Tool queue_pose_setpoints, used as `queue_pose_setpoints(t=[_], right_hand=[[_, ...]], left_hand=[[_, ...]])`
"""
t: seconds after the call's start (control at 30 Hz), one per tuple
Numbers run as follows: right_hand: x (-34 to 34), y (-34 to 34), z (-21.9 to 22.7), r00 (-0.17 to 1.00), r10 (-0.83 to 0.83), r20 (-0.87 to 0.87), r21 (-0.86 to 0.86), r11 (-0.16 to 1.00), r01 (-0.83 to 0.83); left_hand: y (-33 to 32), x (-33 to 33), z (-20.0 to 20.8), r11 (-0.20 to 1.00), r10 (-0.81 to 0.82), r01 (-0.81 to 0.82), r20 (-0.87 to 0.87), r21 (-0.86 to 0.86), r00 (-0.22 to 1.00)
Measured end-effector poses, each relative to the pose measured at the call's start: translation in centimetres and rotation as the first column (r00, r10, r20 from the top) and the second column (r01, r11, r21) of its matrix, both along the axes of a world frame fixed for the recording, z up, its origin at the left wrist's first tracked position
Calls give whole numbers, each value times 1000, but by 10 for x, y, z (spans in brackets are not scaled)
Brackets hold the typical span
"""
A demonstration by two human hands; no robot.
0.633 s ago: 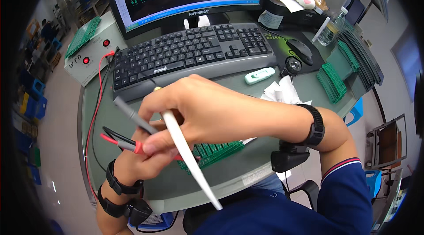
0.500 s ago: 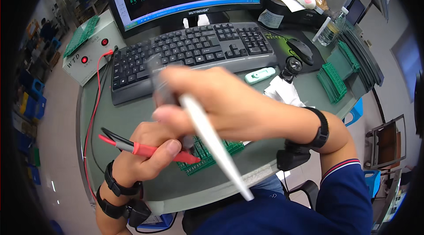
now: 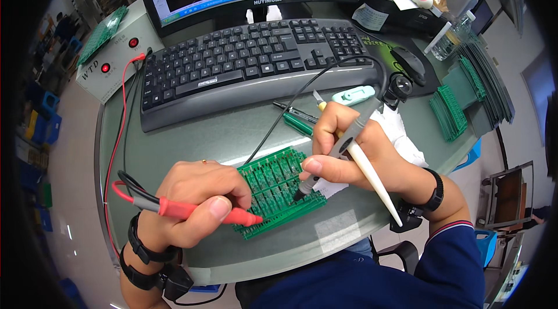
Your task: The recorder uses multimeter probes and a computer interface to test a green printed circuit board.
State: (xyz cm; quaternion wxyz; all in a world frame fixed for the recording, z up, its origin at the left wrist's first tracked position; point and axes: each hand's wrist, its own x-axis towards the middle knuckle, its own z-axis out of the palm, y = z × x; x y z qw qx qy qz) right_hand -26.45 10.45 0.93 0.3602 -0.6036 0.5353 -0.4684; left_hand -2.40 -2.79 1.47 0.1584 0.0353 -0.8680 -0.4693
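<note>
A green circuit board panel (image 3: 272, 184) with rows of small parts lies on the desk between my hands. My left hand (image 3: 195, 184) is closed around a red test probe (image 3: 181, 209), whose tip end is at the panel's lower left edge. My right hand (image 3: 372, 149) grips a grey test probe (image 3: 344, 143), its black tip at the panel's right half. The same hand also holds a white tapered stick (image 3: 375, 181), slanting down toward me. Whether either probe tip touches the board, I cannot tell. Fingers cover part of the panel's left side.
Behind the panel stand a keyboard (image 3: 232, 59) and monitor (image 3: 267, 2). Green pens (image 3: 298, 124) and a light green tool (image 3: 353, 95) lie nearby. To the right are a mouse (image 3: 407, 65), bottle (image 3: 450, 41) and stacked boards (image 3: 447, 112); at left, a box (image 3: 119, 56) with red buttons.
My right hand has come off from above my left hand, moving right; its grey probe now points down at the panel. My left hand keeps the red probe near the same edge.
</note>
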Motion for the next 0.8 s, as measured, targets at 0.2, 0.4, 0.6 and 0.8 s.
queue_pose_setpoints(t=[0.2, 0.4, 0.6, 0.8], right_hand=[[-5, 3, 5, 983, 183, -24, 77, 980, -181], [6, 10, -10, 989, 131, 62, -178, 977, -118], [7, 10, -12, 992, 125, 34, -118, 986, -120], [3, 8, -9, 977, 206, -63, -94, 973, -211]], left_hand=[[0, -1, 0, 994, 48, -48, 8, 98, 999], [-2, 0, -1, 998, 25, -26, 9, 55, 1000], [-5, -1, -3, 999, -2, 3, -17, 33, 1000], [-8, 2, -3, 998, -30, 31, -24, 55, 999]])
